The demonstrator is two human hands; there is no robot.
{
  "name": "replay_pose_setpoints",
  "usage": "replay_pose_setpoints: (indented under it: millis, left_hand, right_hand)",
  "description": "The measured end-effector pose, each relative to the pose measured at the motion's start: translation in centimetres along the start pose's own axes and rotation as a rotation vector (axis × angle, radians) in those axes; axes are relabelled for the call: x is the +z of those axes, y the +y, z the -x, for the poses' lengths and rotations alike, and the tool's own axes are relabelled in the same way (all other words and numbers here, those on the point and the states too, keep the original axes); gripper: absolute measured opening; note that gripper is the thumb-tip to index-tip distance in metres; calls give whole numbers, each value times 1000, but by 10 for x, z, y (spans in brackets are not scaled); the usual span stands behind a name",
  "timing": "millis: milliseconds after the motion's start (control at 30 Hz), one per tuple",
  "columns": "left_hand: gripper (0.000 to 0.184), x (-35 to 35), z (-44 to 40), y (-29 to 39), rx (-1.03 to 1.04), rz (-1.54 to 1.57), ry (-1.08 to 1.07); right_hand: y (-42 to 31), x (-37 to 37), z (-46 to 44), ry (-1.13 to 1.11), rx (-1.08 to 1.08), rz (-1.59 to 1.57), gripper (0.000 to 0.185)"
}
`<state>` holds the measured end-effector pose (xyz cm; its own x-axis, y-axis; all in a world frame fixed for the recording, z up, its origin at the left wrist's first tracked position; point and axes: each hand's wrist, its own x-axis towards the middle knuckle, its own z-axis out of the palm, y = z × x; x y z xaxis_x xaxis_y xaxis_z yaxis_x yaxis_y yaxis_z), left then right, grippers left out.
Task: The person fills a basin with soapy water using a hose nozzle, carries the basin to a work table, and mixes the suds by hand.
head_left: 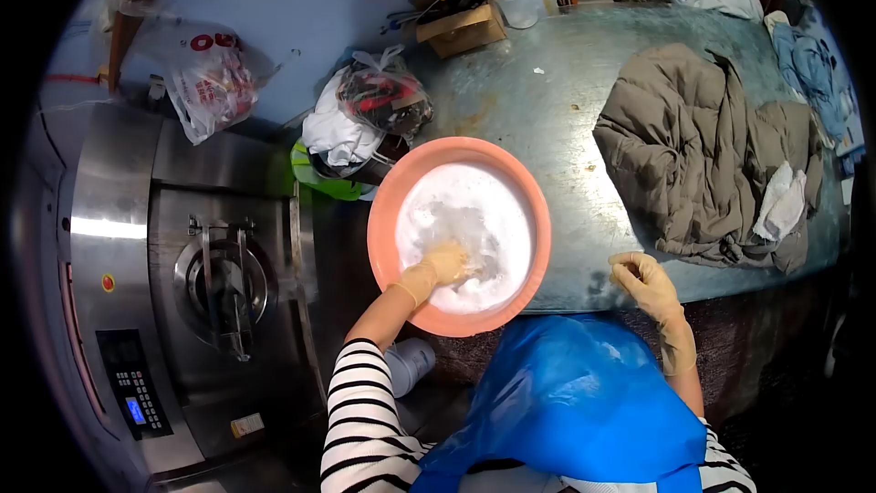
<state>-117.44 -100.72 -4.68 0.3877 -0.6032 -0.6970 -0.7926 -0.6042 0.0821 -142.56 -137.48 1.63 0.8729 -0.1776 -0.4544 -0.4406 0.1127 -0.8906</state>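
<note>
A salmon-pink plastic basin (381,246) holds water covered with white suds (474,192). My left hand (445,262), in a pale yellow rubber glove, reaches over the basin's near rim into the suds. Foam and water hide its fingertips, so its grip does not show. My right hand (643,278), gloved alike, is raised by the near edge of the metal-topped table (511,96), its fingers curled in with nothing visible in them. Beyond it lies a crumpled brown-grey padded jacket (671,137), with a white cloth (781,204) on top.
A steel washing machine (224,278) with a round door stands at left. Behind the basin are white cloth (339,128) and a plastic bag (385,96). A cardboard box (463,30) of tools sits at the back. Blue clothes (808,64) lie at far right.
</note>
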Motion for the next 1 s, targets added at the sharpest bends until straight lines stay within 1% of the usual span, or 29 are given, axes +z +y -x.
replay_pose_setpoints:
  millis: [33,67,133,200,233,267,300,367,467,567,633,700,767,867,967,1000]
  left_hand:
    - [48,25,-17,-23,-50,1,6]
    - [49,17,-22,-25,-95,-4,13]
    - [47,16,-25,-17,109,-258,-62]
    - [45,32,-33,-22,69,-182,15]
    - [43,70,-55,-48,-72,16,132]
    - [42,90,-68,-63,-209,213,246]
    - [42,71,-60,-53,-143,95,240]
    - [42,3,-25,-11,-11,-134,219]
    - [49,-21,-13,-20,-301,461,170]
    - [57,-16,-34,-11,-306,376,538]
    - [64,6,-69,-6,-422,600,759]
    - [68,4,-92,7,-446,717,783]
    - [69,-8,-105,19,-373,723,609]
    - [64,-44,-89,62,-235,556,368]
    - [48,-44,-56,86,-126,522,227]
    - [46,-38,-49,88,-113,494,146]
  right_hand:
    - [-1,-2,-2,-1,-2,-1,21]
    - [0,-4,-3,5,-6,-6,21]
    - [5,-6,-3,17,-30,4,22]
    - [5,-6,-4,1,-7,15,22]
    - [3,-7,-7,-7,1,22,22]
    - [2,-7,-8,-11,2,17,22]
    - [0,-7,-9,-10,3,9,22]
    - [0,-7,-8,-6,9,-2,21]
    - [2,-7,-13,-11,8,-12,19]
    - [2,-6,-14,-8,10,-6,18]
    - [4,-5,-19,-7,-5,22,18]
    - [2,-3,-23,-25,-18,22,18]
    - [1,0,-24,-36,-29,30,18]
    - [-3,0,-26,-33,-45,59,18]
    - [-6,0,-23,-33,-39,64,19]
    - [-6,0,-22,-30,-36,49,19]
